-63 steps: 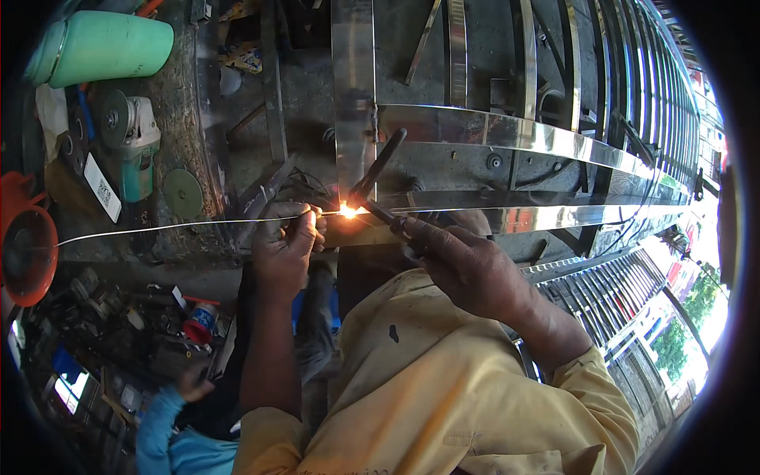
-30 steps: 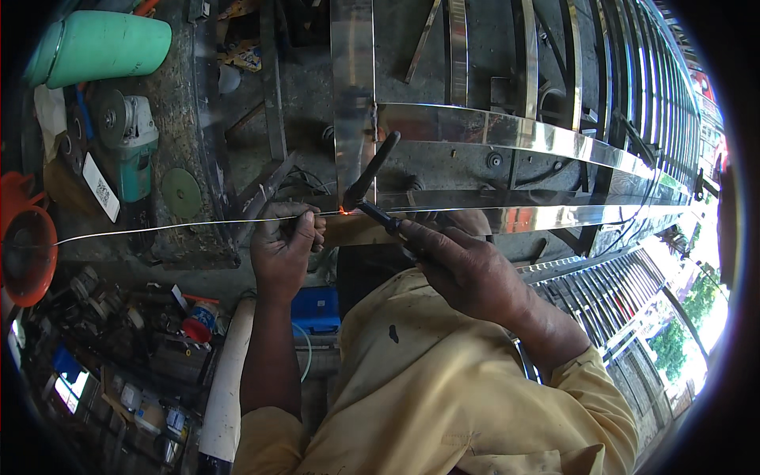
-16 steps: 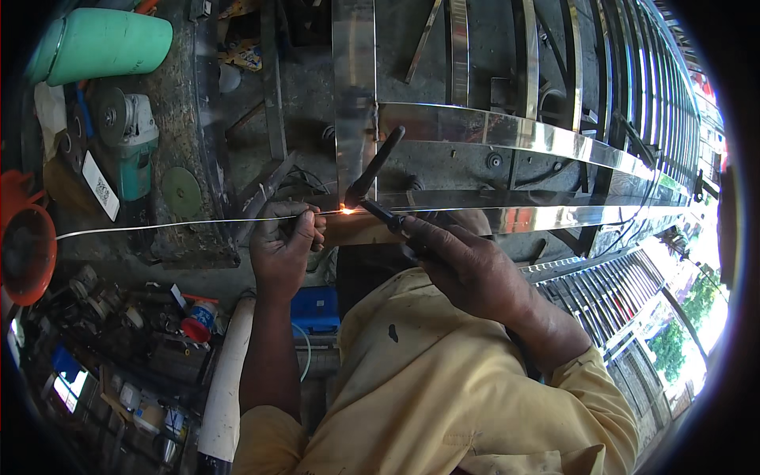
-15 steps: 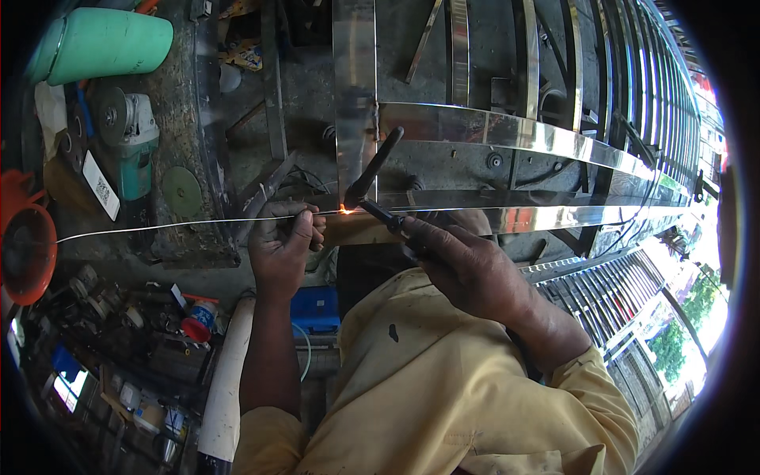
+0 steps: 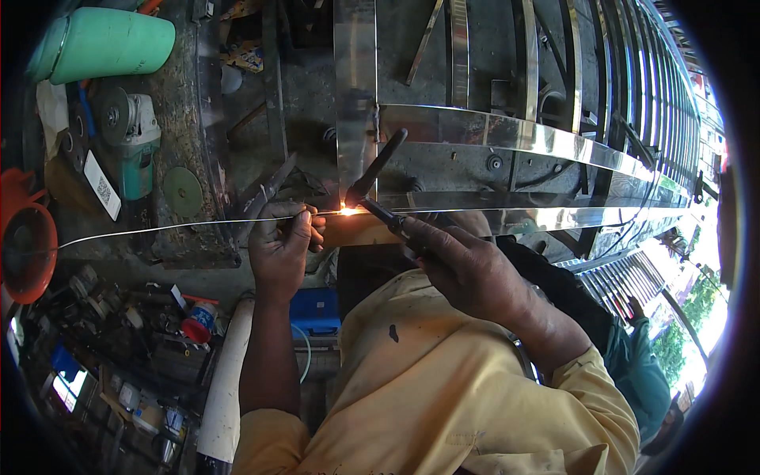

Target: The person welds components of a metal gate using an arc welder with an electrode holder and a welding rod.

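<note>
My right hand [image 5: 473,273] is wrapped round a black TIG welding torch [image 5: 378,169], its long back cap slanting up and to the right. Below the torch head an orange-white glow [image 5: 348,211] burns on the joint of a shiny metal frame [image 5: 356,75]. Pinched in my left hand [image 5: 279,244] is a thin filler rod [image 5: 158,228]. One end of the rod reaches the glow; the other runs far left, in front of an orange round thing. Both hands sit close to the near edge of the frame.
An angle grinder [image 5: 136,142], a green cutting disc [image 5: 182,191] and a green cylindrical container [image 5: 119,43] are on the bench at left. A blue case [image 5: 314,311] stands below my left hand. Metal bars stretch to the right. Another person in a green top [image 5: 640,380] is at the lower right.
The glow at the joint is brighter and larger. A person in green has come into view at the right, behind my right arm. My hands have hardly moved.
</note>
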